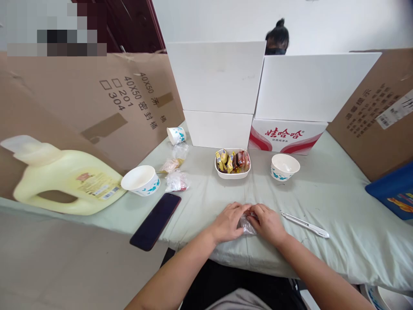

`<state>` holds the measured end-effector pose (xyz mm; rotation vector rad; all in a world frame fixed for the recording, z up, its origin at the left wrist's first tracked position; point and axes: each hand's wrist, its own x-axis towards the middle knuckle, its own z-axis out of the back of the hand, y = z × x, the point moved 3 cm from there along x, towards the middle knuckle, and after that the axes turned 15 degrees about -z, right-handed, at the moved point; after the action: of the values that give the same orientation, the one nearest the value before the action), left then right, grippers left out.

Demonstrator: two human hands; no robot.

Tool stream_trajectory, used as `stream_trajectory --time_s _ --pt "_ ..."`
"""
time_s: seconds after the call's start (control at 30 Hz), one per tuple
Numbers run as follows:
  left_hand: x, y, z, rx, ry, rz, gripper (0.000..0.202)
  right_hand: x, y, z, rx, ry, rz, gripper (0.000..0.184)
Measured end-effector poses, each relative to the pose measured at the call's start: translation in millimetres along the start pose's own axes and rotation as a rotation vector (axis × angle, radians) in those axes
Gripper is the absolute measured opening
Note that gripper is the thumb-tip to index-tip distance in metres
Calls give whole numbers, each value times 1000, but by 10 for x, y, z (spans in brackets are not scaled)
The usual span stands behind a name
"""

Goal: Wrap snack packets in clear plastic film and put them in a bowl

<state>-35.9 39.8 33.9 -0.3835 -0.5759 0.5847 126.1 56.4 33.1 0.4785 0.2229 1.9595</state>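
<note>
Near the table's front edge, my left hand (229, 221) and my right hand (267, 221) meet over a small clear plastic bag (248, 225). Fingers of both hands are closed on the bag's upper part; a bit of something reddish shows between them, too covered to name. Just right of my right hand lies a white utility knife (306, 224). Beyond my hands stands a white rectangular bowl (232, 175) holding several snacks in yellow, brown and red wrappers (230, 162). Behind and to the right is a paper bowl (285, 167) with a blue leaf print.
At left are a dark phone (155, 221), another paper bowl (140, 181), a tipped paper cup (176, 135), several plastic bags (177, 181) and a yellow jug (67, 181). White boxes (219, 86) and cardboard (129, 99) wall the table. A person's head (277, 38) shows behind.
</note>
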Motion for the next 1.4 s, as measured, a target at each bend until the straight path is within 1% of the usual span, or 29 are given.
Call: stream_trajectory --time_s 0.2,0.3,0.37,0.43,0.5,0.57,0.63,0.7,0.77,0.8,0.83,0.87,0.9,0.97,1.0,1.07,1.13,1.17,1.2,1.27,1.33,1.37,1.4 --pt "-3 -7 22 -28 -73 -11 70 -6 -10 -45 -40 -63 -16 12" --pt "-9 -19 44 -36 -102 -23 64 4 -11 -63 -72 -100 -23 14" --pt "-14 -39 77 -48 -152 -46 51 8 -4 -79 -93 -116 -22 16" --pt "-12 -64 104 -48 -187 -73 32 8 13 -93 -111 -125 -20 17" --pt "0 -77 103 -22 -169 -78 14 5 37 -100 -128 -128 -17 18" --pt "17 -66 76 24 -130 -37 7 4 48 -89 -151 -134 -25 18" --pt "31 -40 43 61 -108 16 7 11 23 -45 -178 -153 -60 17" --pt "39 -17 15 81 -103 44 7 26 -52 42 -217 -199 -147 15" --pt "40 -7 0 87 -97 51 8 34 -138 161 -242 -272 -246 10" --pt "39 -7 -1 86 -92 54 9 31 -160 218 -232 -306 -260 9" --pt "39 -11 2 83 -86 57 9 21 -157 264 -203 -323 -232 10" --pt "39 -18 10 77 -81 60 8 2 -124 291 -155 -309 -159 12" --pt "40 -27 22 69 -79 64 8 -27 -64 293 -99 -255 -51 14" --pt "40 -47 55 40 -80 66 10 -117 90 240 -14 -79 147 17" --pt "39 -55 73 16 -81 62 12 -165 154 199 2 5 193 17" --pt "30 -60 107 -43 -94 55 21 -229 214 130 -19 119 191 15" --pt "15 -40 133 -94 -132 69 30 -217 159 139 -76 168 157 15" --pt "8 -23 141 -105 -155 84 32 -170 89 190 -96 174 150 17" --pt "3 -6 146 -108 -172 100 31 -88 -6 282 -104 154 139 20" --pt "5 20 141 -100 -174 123 26 180 -256 570 -93 25 71 24" --pt "20 30 130 -93 -146 129 22 554 -546 906 -120 -153 -89 23" --pt "28 31 127 -91 -134 130 21 760 -690 1034 -179 -179 -197 22" --pt "35 31 125 -89 -125 132 21 965 -830 1125 -245 -166 -324 21"
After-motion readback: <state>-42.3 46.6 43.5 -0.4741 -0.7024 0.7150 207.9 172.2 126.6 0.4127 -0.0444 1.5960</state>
